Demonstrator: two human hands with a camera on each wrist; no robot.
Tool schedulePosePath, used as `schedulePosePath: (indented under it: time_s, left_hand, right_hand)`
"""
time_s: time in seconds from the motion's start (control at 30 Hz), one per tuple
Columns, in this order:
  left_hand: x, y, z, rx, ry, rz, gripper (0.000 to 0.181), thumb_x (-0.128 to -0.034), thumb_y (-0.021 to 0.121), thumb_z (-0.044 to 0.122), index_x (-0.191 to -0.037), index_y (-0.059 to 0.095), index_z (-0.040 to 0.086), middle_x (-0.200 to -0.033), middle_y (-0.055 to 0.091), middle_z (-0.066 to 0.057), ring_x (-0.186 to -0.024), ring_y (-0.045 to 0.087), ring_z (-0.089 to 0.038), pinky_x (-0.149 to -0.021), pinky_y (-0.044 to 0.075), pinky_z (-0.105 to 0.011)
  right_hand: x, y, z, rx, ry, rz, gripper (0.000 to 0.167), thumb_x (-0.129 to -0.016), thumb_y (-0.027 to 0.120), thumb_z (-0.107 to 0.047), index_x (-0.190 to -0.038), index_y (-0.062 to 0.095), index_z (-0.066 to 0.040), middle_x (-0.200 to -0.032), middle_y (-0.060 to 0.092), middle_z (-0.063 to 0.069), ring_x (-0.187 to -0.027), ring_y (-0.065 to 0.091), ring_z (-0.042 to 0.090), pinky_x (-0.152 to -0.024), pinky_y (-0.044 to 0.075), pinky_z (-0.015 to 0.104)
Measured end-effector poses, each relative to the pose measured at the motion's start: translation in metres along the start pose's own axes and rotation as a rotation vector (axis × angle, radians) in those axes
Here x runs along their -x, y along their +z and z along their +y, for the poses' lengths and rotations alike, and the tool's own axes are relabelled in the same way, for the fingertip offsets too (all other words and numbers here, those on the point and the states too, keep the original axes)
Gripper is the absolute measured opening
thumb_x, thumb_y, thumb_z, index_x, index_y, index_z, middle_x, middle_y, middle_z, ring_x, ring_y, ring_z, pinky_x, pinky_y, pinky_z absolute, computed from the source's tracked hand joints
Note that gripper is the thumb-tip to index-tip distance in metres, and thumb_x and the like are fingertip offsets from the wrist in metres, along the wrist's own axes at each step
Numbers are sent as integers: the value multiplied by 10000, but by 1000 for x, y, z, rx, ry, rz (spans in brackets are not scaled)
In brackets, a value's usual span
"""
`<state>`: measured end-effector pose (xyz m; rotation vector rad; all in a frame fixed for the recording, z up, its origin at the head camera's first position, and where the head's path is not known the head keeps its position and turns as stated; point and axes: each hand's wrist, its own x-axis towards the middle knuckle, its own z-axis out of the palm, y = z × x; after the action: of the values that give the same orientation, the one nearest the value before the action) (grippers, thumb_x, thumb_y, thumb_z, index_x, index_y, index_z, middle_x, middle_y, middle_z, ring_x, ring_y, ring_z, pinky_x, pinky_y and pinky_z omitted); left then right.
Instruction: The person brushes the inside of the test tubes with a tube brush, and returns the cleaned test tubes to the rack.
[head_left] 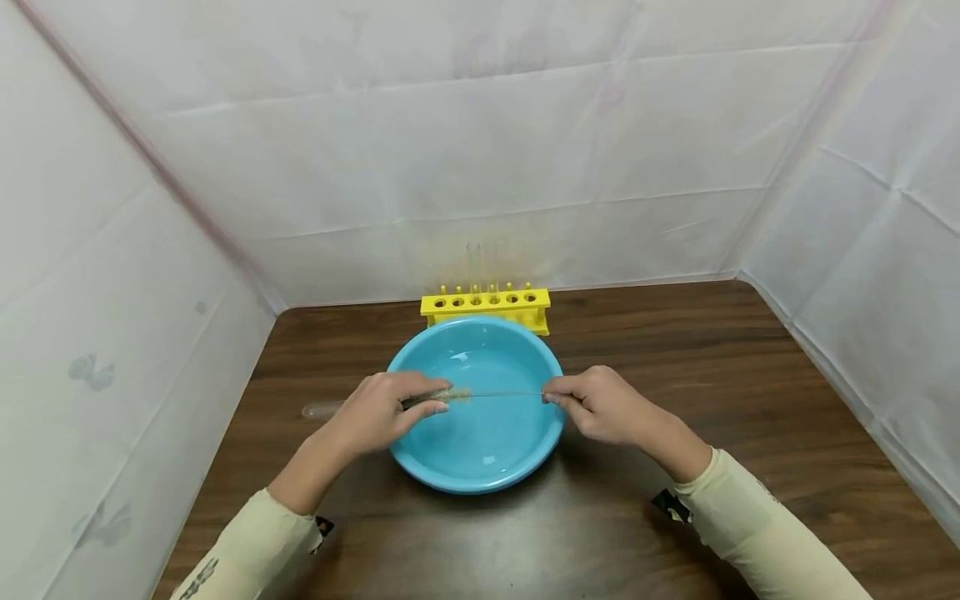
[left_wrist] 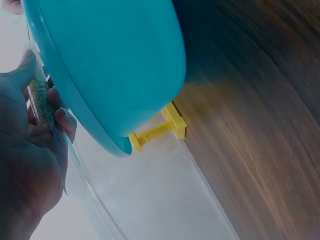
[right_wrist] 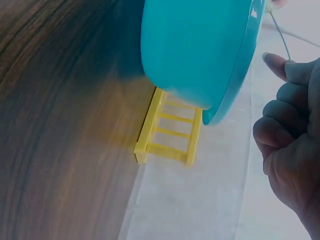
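Note:
A clear test tube (head_left: 321,410) lies sideways in my left hand (head_left: 375,412), its rounded end sticking out to the left. Bristles of a test tube brush (head_left: 459,394) show at the tube's right end, and the left wrist view shows more bristles (left_wrist: 39,95) inside the glass. From there the thin wire handle (head_left: 506,394) runs right to my right hand (head_left: 600,404), which pinches its end between thumb and forefinger. Both hands are over the rim of a blue basin (head_left: 480,450), where shiny reflections show.
Behind the basin stands a yellow test tube rack (head_left: 536,312), partly covered by its rim. Two clear tubes (head_left: 474,267) stand upright in it. White sheeting (head_left: 480,150) closes off the back and sides of the brown wooden table (head_left: 675,333).

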<state>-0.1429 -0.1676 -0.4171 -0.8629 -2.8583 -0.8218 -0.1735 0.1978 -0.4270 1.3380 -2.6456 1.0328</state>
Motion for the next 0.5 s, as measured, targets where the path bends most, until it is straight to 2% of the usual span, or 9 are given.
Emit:
schedulePosePath:
  time_s: [0.1, 0.27, 0.4, 0.5]
  left_hand:
    - [0, -1, 5, 7, 2, 22, 339, -990, 780, 345, -1307, 785, 223, -1164, 820, 48, -890, 711, -47, -740, 594, -233]
    - [-3, 1, 11, -53, 51, 97, 342, -963, 809, 325, -1289, 799, 221, -1047, 801, 47, -753, 607, -28, -625, 506, -199]
    - [-4, 3, 13, -133, 165, 216, 340, -908, 864, 274, -1236, 824, 194, -917, 759, 46, -707, 611, -42, -577, 468, -173]
    - [-5, 1, 16, -196, 286, 319, 364, -842, 915, 221, -1193, 838, 163, -880, 753, 33, -706, 649, -71, -567, 483, -182]
  right_hand:
    - [3, -3, -2, -66, 28, 0, 168, -1053, 648, -70, -1100, 804, -112, -648, 578, -96, -525, 371, -75, -504, 420, 187]
    - [7, -7, -6, -145, 116, -7, 169, -1059, 646, -81, -1089, 806, -124, -635, 478, -144, -547, 365, -30, -522, 384, 196]
    - [9, -7, -10, -204, 181, -21, 186, -1084, 618, -116, -1066, 803, -117, -654, 477, -122, -573, 362, -6, -548, 362, 205]
    - [11, -8, -15, -252, 210, -14, 199, -1092, 609, -131, -1052, 803, -129, -745, 624, -80, -609, 398, 7, -588, 394, 216]
